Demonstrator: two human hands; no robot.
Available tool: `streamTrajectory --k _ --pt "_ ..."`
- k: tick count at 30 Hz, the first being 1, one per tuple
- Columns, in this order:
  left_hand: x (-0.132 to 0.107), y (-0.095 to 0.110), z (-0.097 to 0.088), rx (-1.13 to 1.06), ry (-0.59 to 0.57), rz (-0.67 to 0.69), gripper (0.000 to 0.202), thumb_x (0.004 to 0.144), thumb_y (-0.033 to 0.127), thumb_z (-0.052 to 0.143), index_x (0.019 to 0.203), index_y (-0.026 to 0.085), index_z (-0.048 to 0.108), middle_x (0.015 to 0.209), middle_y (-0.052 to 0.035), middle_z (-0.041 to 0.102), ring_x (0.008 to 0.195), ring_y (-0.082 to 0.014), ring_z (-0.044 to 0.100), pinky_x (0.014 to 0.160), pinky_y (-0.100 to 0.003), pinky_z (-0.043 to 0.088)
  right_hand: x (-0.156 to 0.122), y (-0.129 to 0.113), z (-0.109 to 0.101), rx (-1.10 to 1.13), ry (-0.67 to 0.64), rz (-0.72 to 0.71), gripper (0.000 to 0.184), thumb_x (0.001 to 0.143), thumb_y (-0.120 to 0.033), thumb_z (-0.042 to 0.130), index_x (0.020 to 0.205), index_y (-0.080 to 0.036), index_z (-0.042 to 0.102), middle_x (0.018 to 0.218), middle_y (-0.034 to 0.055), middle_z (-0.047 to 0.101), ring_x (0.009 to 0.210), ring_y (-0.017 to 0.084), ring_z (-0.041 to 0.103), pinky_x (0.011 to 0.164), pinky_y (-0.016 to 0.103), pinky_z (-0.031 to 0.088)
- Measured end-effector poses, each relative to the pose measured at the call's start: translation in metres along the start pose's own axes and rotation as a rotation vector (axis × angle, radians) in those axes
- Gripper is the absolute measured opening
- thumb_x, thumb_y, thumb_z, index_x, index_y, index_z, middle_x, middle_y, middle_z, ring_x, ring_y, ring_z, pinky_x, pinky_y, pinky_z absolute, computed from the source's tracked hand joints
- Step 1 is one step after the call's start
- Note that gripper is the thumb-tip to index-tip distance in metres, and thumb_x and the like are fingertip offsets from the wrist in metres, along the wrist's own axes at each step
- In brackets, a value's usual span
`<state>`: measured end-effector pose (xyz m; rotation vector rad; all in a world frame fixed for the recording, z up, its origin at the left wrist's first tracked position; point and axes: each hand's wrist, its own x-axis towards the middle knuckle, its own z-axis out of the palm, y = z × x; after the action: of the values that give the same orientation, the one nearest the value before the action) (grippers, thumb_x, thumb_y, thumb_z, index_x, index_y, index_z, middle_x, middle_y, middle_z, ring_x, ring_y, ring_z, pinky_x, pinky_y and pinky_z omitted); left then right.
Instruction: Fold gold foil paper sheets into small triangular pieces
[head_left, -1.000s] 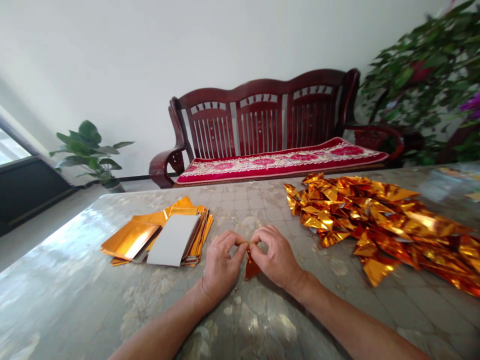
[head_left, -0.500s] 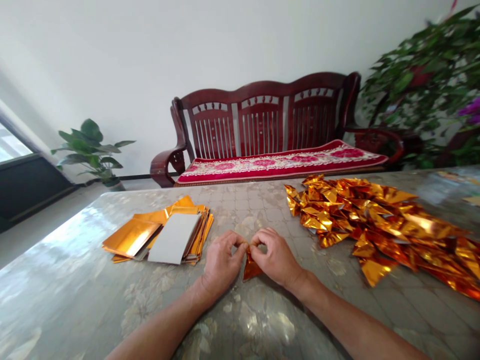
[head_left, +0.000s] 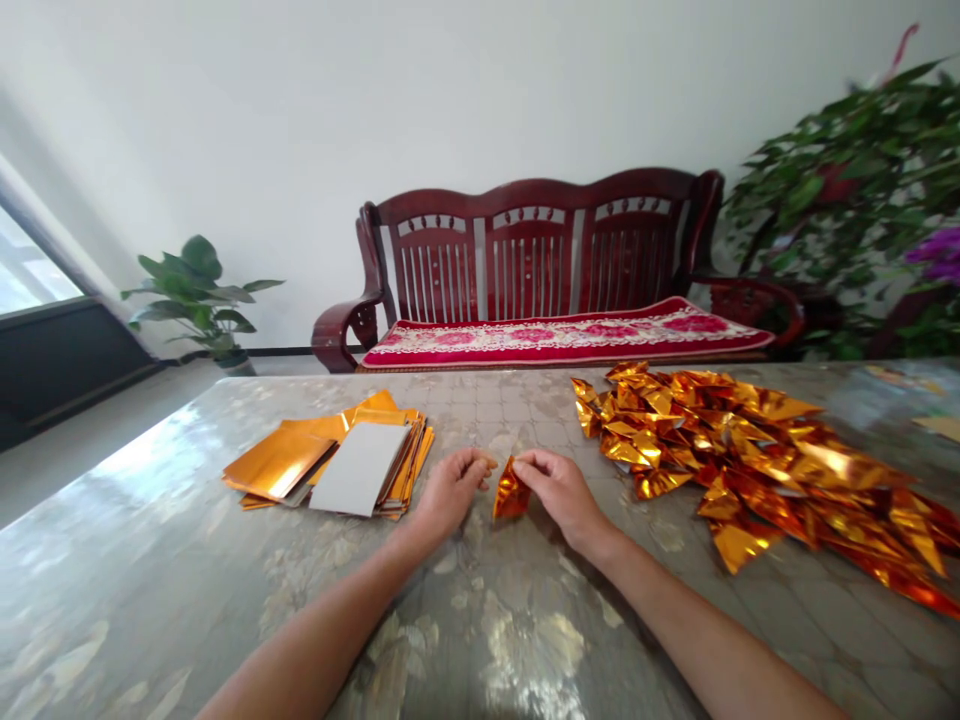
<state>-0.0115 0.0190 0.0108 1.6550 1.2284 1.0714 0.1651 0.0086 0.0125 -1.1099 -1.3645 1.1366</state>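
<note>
A small folded piece of gold foil paper (head_left: 511, 494) stands on the marbled table (head_left: 150, 560), pinched at its top by my right hand (head_left: 559, 492). Just left of it rests my left hand (head_left: 450, 490), fingers curled together and holding nothing, a small gap apart from the foil. Left of both hands lies a flat stack of gold foil sheets (head_left: 330, 465), one turned with its grey-white back up. A large heap of folded gold foil pieces (head_left: 750, 460) spreads over the table to the right of my right hand.
Beyond the table's far edge stands a dark red wooden bench (head_left: 540, 270) with a red patterned cushion. A potted plant (head_left: 199, 295) sits on the floor at the back left. Leafy plants (head_left: 862, 200) fill the right side.
My left hand has let go of the folded foil piece, which now stays in my right hand alone. The camera view has tilted, shifting the scene down and the hands further away.
</note>
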Motion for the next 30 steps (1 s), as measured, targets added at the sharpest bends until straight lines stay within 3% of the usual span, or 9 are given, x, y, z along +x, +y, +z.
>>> streamTrajectory --k 5,11,15,22,30 --pt "0.009 -0.003 -0.008 -0.158 0.022 -0.046 0.017 0.078 0.024 0.058 0.092 0.016 0.063 0.079 0.0014 0.062 0.061 -0.0094 0.060 0.062 -0.022 0.045 0.009 0.011 -0.007 0.210 0.194 0.107 0.037 0.065 -0.053 0.074 0.075 -0.017 0.069 0.059 -0.0009 0.060 0.051 0.012 0.046 0.048 0.024 0.032" --pt "0.005 0.005 0.000 -0.298 -0.169 0.032 0.037 0.070 0.015 0.062 0.107 0.018 0.057 0.089 0.0015 0.060 0.062 -0.0074 0.060 0.060 -0.020 0.044 0.011 0.016 -0.008 0.220 0.248 0.082 0.043 0.061 -0.057 0.077 0.074 -0.016 0.070 0.063 0.0013 0.065 0.054 0.013 0.050 0.050 0.025 0.035" --pt "0.003 0.007 0.003 -0.337 -0.230 0.094 0.030 0.074 0.019 0.063 0.104 0.017 0.058 0.084 0.0010 0.061 0.063 -0.0086 0.058 0.063 -0.022 0.046 0.009 0.015 -0.004 0.198 0.281 0.045 0.043 0.061 -0.057 0.076 0.076 -0.017 0.071 0.060 -0.0004 0.062 0.053 0.013 0.047 0.050 0.026 0.036" --pt "-0.005 0.001 -0.001 -0.237 -0.153 0.089 0.017 0.077 0.021 0.062 0.093 0.016 0.062 0.065 0.0035 0.061 0.058 -0.0102 0.056 0.058 -0.022 0.042 0.005 0.013 0.001 0.153 0.263 0.003 0.040 0.065 -0.055 0.075 0.076 -0.017 0.071 0.057 -0.0010 0.059 0.052 0.013 0.044 0.050 0.025 0.035" --pt "-0.017 -0.002 -0.010 -0.309 -0.064 0.003 0.015 0.071 0.026 0.066 0.082 0.016 0.063 0.063 0.0027 0.063 0.058 -0.0119 0.059 0.056 -0.022 0.045 0.004 0.006 0.006 0.091 0.134 0.074 0.041 0.063 -0.055 0.075 0.075 -0.016 0.072 0.061 0.0008 0.064 0.053 0.012 0.048 0.049 0.023 0.032"
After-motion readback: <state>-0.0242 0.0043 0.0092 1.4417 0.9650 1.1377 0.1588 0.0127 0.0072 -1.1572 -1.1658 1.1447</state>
